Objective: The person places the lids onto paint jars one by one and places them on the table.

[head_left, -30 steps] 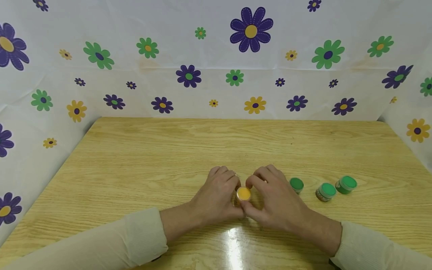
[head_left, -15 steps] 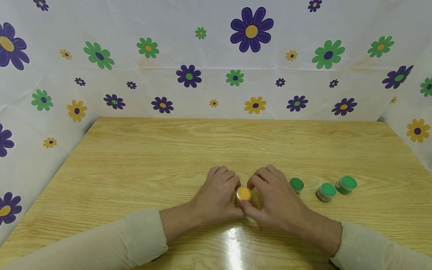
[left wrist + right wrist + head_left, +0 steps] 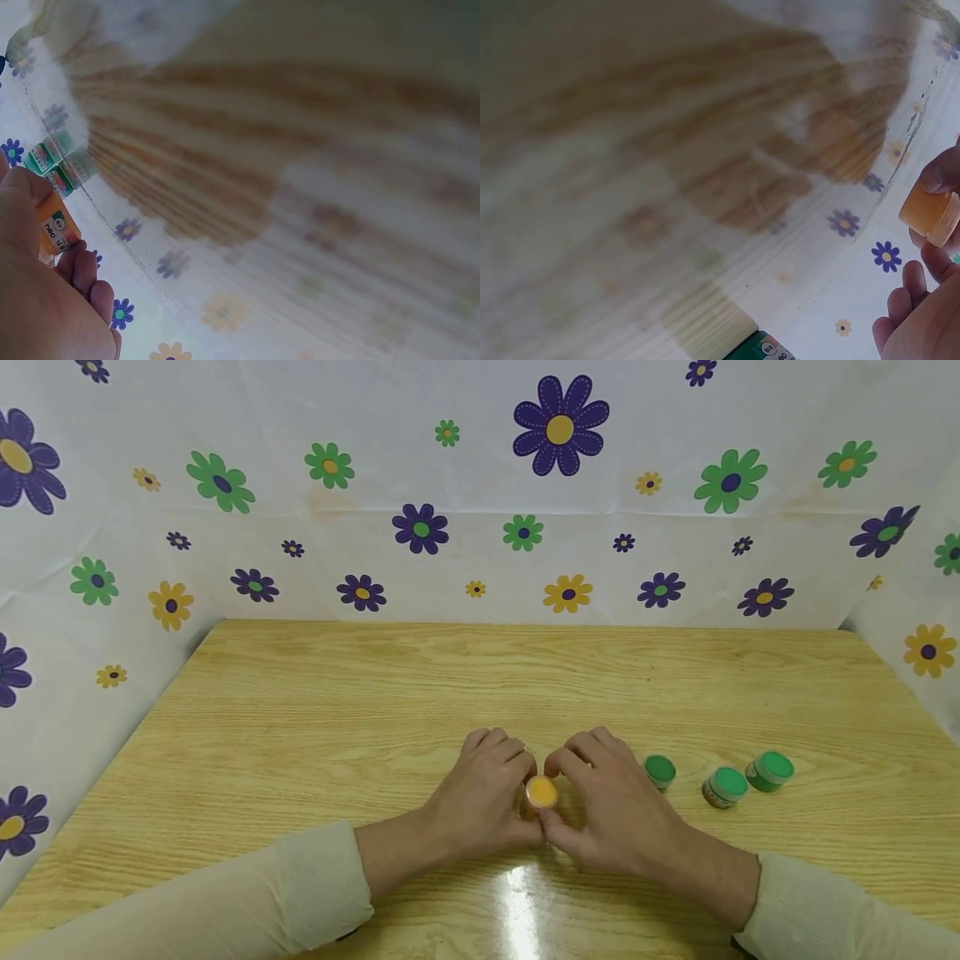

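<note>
Between my hands is a small paint jar (image 3: 542,792) with an orange-yellow top, low over the wooden table at its front middle. My left hand (image 3: 480,797) grips the jar's side. Curled fingers of my right hand (image 3: 611,806) pinch it at the lid, thumb at the near side and index finger at the far side. The left wrist view shows the jar's orange body (image 3: 58,225) with a printed label, between thumb and fingers. In the right wrist view the jar (image 3: 928,210) is tilted, its paler rim towards my right fingers.
Right of my right hand stand three green-topped paint jars: a darker one (image 3: 660,771) partly behind the hand, a lighter one (image 3: 725,787), and another (image 3: 770,771) farther right. A flower-printed white cloth (image 3: 480,560) rises behind the wooden table (image 3: 337,693).
My right index finger drew slightly off the jar's rim, then came back against it. My left hand and the green jars hold their places.
</note>
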Demonstrator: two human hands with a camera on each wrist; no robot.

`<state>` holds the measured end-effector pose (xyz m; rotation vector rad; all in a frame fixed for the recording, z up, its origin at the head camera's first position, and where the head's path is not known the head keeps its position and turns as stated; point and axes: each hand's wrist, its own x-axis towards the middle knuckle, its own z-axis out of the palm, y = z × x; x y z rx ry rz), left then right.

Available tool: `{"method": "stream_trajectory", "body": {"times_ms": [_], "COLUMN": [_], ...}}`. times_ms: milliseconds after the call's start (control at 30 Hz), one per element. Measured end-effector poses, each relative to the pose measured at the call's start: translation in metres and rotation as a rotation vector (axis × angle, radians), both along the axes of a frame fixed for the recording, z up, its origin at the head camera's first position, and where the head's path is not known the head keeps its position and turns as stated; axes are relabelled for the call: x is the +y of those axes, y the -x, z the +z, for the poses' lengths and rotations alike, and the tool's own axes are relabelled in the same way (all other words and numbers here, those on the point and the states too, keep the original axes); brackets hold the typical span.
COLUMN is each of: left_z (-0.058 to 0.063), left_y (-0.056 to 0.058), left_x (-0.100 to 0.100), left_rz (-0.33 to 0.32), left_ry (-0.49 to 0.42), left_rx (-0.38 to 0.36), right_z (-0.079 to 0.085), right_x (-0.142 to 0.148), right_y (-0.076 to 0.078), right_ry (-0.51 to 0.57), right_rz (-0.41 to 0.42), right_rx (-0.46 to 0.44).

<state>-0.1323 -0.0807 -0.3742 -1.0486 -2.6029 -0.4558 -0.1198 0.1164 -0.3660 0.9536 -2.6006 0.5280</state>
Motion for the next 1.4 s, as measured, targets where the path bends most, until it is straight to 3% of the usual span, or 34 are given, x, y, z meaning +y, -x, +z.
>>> {"method": "stream_trajectory", "body": {"times_ms": [533,1400], "left_z": [-0.0002,-0.0004], "left_y": [0.0004,0.0011], "left_x": [0.0,0.0006], "left_rz": [-0.003,-0.012], "left_ry": [-0.02,-0.003], "left_rx": [-0.021,-0.023], "right_z": [-0.0025,-0.0022], "right_x": [-0.0009,0.0001], "right_y": [0.0015,0.0006], "right_ry": [0.008,0.025], "right_rz": [0.009,0.001], "right_rx": [0.07,0.035]}}
